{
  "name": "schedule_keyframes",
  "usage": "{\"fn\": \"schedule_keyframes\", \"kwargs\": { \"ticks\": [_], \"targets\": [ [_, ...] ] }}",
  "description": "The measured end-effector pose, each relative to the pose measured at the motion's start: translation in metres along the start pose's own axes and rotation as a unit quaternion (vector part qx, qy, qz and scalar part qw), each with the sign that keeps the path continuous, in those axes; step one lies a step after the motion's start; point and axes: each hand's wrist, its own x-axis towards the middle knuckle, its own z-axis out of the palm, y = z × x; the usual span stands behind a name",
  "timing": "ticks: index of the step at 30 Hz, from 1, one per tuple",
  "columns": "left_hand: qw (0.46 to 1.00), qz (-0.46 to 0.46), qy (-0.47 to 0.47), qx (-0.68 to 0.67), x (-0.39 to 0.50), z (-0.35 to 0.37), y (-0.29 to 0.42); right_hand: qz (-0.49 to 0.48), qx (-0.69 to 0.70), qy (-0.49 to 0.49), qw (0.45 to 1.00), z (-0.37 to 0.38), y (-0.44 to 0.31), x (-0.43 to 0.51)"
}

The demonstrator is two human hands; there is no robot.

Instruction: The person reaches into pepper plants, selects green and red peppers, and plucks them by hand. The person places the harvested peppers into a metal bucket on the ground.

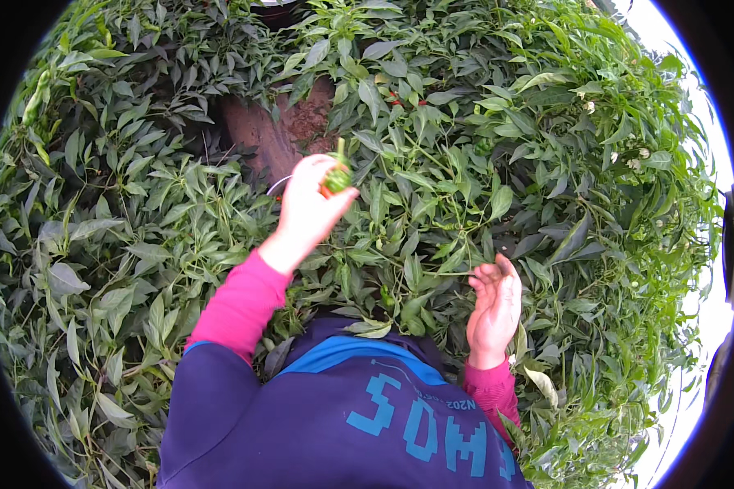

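My left hand [312, 205], in a pink sleeve, holds a wrinkled green pepper [337, 178] between thumb and fingers; its stem points up, away from me. My right hand [496, 305] is low on the right among the leaves, palm partly turned up and fingers a little curled, with nothing seen in it. A thin green stem [449, 274] runs up to its fingertips; whether they touch cannot be told. Leafy pepper plants [428, 202] fill the space between and around both hands. A small green pepper [387, 296] hangs low in front of my body.
Bare reddish soil [263, 131] shows in a gap between the plants. Red peppers [396, 98] peek out beyond it. A long pale green pepper [37, 98] hangs at the far left. White flowers [633, 164] dot the dense foliage on the right. A dark container [275, 13] is partly visible at the top.
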Motion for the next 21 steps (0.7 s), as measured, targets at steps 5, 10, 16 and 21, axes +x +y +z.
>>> {"fn": "schedule_keyframes", "kwargs": {
  "ticks": [5,10,16,21],
  "targets": [
    [0.974,-0.059,-0.145,0.167,0.004,0.025,-0.078,0.030,-0.003,0.030,0.999,-0.027,0.009,-0.012],
    [0.980,0.138,-0.080,0.119,0.048,0.072,-0.021,0.025,0.002,0.061,0.998,-0.034,0.004,-0.009],
    [0.979,0.195,-0.064,0.017,0.109,0.145,0.099,0.022,-0.020,0.040,0.999,-0.032,0.002,-0.011],
    [0.978,0.008,-0.155,-0.138,0.112,0.162,0.126,0.024,-0.018,0.037,0.999,-0.042,0.000,-0.014]
  ]
}}
